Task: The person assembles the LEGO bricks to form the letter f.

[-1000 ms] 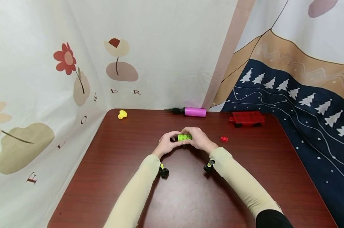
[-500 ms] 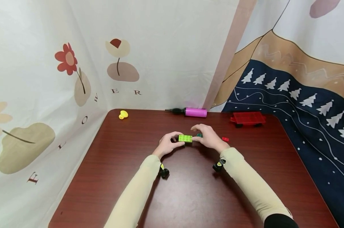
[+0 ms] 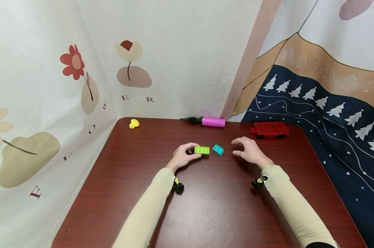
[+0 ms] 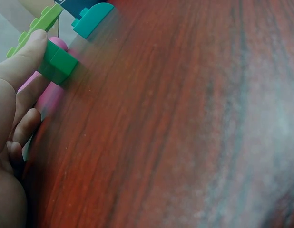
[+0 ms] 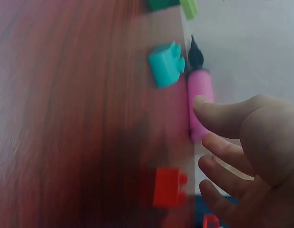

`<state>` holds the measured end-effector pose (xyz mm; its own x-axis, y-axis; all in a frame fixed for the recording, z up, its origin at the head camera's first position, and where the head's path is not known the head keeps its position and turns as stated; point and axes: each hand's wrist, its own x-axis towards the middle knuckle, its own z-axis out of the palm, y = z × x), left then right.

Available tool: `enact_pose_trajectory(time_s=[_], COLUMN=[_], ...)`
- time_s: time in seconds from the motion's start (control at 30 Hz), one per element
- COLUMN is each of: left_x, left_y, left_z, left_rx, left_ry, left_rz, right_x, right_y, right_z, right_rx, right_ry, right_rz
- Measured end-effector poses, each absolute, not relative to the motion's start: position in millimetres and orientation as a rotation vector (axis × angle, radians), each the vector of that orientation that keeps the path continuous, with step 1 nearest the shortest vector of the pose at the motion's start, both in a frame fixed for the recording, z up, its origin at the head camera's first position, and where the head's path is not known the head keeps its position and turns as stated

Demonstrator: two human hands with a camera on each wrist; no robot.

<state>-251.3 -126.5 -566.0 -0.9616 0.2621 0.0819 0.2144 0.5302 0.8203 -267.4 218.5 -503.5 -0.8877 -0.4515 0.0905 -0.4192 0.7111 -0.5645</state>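
My left hand (image 3: 183, 156) pinches a lime-green toy building brick (image 3: 201, 150), thumb on its near side. In the left wrist view that lime brick sits on top of a darker green block (image 4: 59, 65). Just right of the pair lies a teal brick with a curved side (image 3: 218, 150), apart from both hands. Farther right, my right hand (image 3: 250, 151) is held over the table with fingers spread and nothing between them. A small red brick (image 5: 167, 187) shows beneath it in the right wrist view; the hand mostly hides this brick from the head view.
A pink pump with a black nozzle (image 3: 213, 122) lies at the table's back edge. Right of it stands a red toy wagon (image 3: 270, 128); a yellow toy piece (image 3: 134, 123) sits at the back left. Printed cloth (image 3: 180, 62) hangs behind the brown table (image 3: 202, 206).
My right hand has let go beside the lime brick and moved right toward the red brick, leaving the teal brick uncovered on the table. The left hand has stayed in place.
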Motion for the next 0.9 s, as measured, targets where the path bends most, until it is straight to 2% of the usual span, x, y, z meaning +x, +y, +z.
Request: enact_pose_trajectory(time_s=[0.4,0.9], left_x=[-251.5,-249.9], left_y=[-126.2,-125.4], left_z=[-564.6,-562.4], left_rx=[0.409,0.390], left_ry=[2.701,2.701], left_rz=[1.423,1.415], right_x=[-260.1,-257.0], right_y=[253.2,258.3], right_z=[-519.2,-520.3], right_rx=[-0.649,-0.593], right_ry=[2.861,2.818], right_rz=[-0.848,-0.811])
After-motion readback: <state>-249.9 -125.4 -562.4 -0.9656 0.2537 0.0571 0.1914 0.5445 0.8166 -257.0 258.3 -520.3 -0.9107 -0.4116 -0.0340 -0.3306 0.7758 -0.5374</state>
